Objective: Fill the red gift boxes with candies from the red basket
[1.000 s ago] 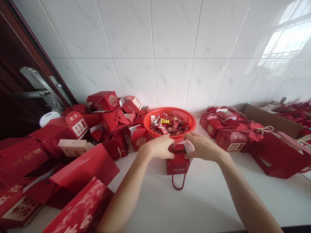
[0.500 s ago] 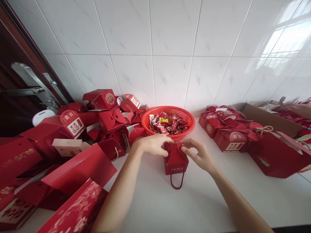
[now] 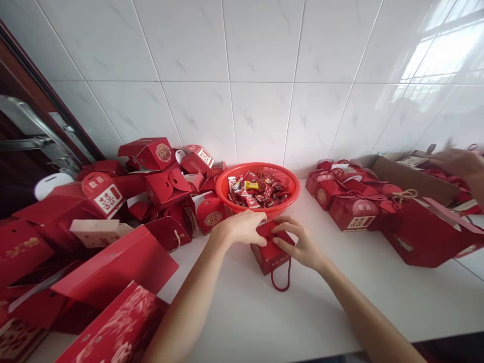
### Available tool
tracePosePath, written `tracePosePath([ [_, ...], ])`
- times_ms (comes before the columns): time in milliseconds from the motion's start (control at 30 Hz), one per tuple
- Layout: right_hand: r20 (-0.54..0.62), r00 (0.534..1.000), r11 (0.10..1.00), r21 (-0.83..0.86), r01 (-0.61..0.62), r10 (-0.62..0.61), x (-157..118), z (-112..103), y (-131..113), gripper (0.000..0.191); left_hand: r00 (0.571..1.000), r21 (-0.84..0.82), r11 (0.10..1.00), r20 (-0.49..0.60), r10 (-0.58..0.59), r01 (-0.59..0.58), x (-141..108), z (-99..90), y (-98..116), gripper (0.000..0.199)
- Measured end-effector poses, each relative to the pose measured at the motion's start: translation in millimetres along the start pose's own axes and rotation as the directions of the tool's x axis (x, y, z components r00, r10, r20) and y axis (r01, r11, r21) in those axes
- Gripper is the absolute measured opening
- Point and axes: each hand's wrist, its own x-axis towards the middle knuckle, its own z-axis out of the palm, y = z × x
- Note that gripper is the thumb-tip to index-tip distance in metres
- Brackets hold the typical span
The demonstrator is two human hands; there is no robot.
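A small red gift box (image 3: 269,259) stands on the white counter in front of me, a dark red cord handle (image 3: 282,289) looping out from its near side. My left hand (image 3: 244,229) grips the box's left top edge, its thumb on the top flap. From the right, my right hand (image 3: 298,241) holds the box, with thumb and forefinger pressing near the middle of the top. Both hands are closed around the upper part. Just behind the box sits a red plastic basket (image 3: 295,187) of wrapped candies (image 3: 264,190). My fingers hide part of the top flaps.
Many red gift boxes (image 3: 162,187) are piled on the left, near a door handle (image 3: 26,143). Several more boxes (image 3: 355,212) and a large red carton (image 3: 419,242) stand at right. Another person's blurred hand (image 3: 463,164) is over the far-right cardboard box (image 3: 412,179). A tiled wall (image 3: 260,116) rises behind.
The box's top flaps, raised before, now lie flatter under my fingers. Both hands have pressed inward and the box has turned slightly. The view has shifted a little.
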Motion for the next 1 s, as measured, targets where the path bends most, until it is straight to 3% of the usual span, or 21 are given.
tracePosePath([
  [100,0.014,1.000,0.997,0.071,-0.022,0.021,1,-3,1,0.022,1.000,0.001,1.000,0.020,-0.004,0.004,2,2.8,0,0.053],
  [233,0.022,0.998,0.978,0.199,-0.066,0.063,3,-10,7,0.028,0.999,-0.022,0.999,0.034,0.025,-0.024,7,6.8,-3,0.071],
  [333,0.058,0.996,0.968,0.238,-0.075,0.063,4,-13,12,0.026,0.990,-0.085,0.987,0.028,0.140,-0.137,13,9.6,-4,0.084],
  [433,0.091,0.993,0.960,0.264,-0.095,0.073,5,-15,12,0.026,0.966,-0.124,0.961,0.035,0.255,-0.249,17,11.5,-3,0.083],
  [567,0.044,0.986,0.933,0.319,-0.164,0.159,7,-21,11,0.034,0.975,-0.120,0.973,0.084,0.206,-0.195,21,13.2,-2,0.081],
  [667,0.040,0.968,0.932,0.261,-0.250,0.248,7,-34,14,0.041,0.978,-0.114,0.974,0.051,0.201,-0.194,23,15.0,0,0.085],
  [833,0.181,0.897,0.908,0.045,-0.416,0.402,0,-60,23,0.056,0.982,-0.119,0.977,0.034,0.185,-0.179,27,19.4,4,0.075],
  [1000,0.271,0.882,0.901,0.099,-0.423,0.384,-10,-70,25,0.059,0.988,-0.100,0.984,0.032,0.151,-0.148,30,23.5,8,0.071],
])
